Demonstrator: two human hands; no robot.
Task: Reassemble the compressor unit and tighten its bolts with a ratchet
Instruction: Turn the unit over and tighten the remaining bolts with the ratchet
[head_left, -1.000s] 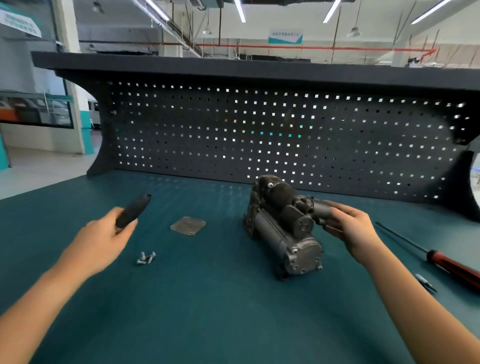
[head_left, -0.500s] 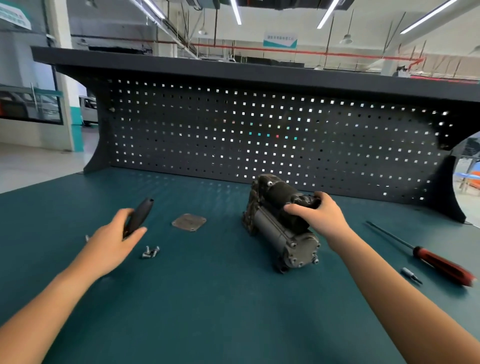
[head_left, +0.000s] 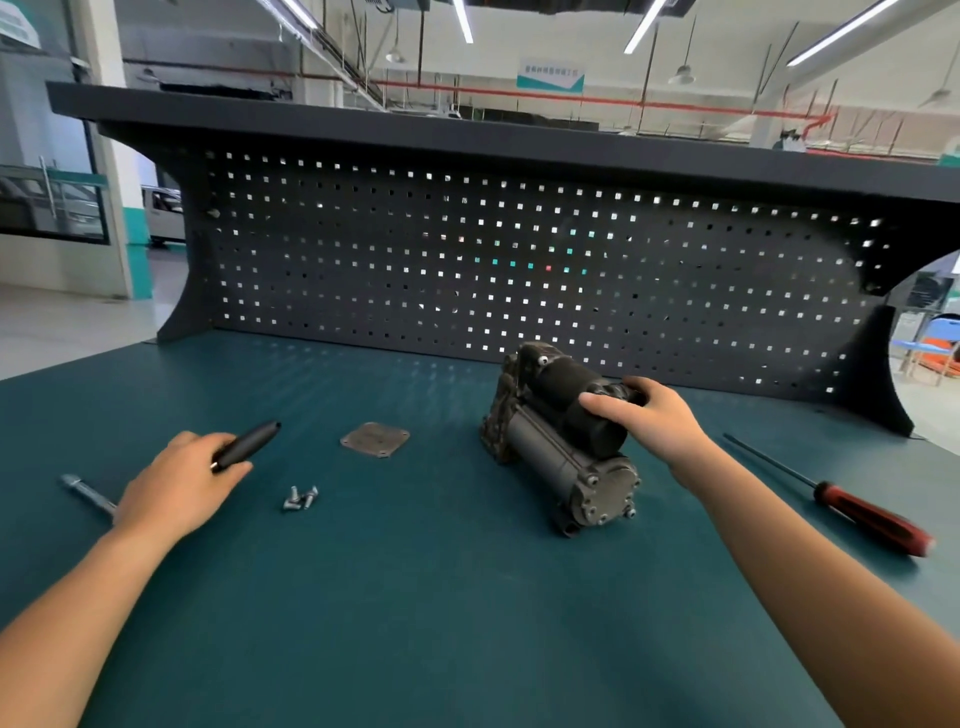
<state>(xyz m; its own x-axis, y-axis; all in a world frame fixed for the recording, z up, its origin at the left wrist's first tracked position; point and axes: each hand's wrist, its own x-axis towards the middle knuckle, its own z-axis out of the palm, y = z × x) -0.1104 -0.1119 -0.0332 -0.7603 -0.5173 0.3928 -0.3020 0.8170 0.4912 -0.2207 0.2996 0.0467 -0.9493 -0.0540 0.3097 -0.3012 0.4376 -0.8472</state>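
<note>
Reaching over the teal surface (head_left: 415, 597), the left hand (head_left: 176, 488) is holding a ratchet (head_left: 247, 444), its grip clenching round the black handle while the metal end is poking out to the left. Loose bolts (head_left: 300, 499) are lying just beside that hand. A red-handled screwdriver (head_left: 862, 512) is lying well apart at the right. The right hand (head_left: 649, 421) is grasping the compressor (head_left: 545, 457) from above, its grip curling over the upper cylinder; the compressor is sitting on the surface, right of centre. A flat cover plate (head_left: 375, 439) is lying between ratchet and compressor. A pegboard (head_left: 467, 270) is standing behind.
</note>
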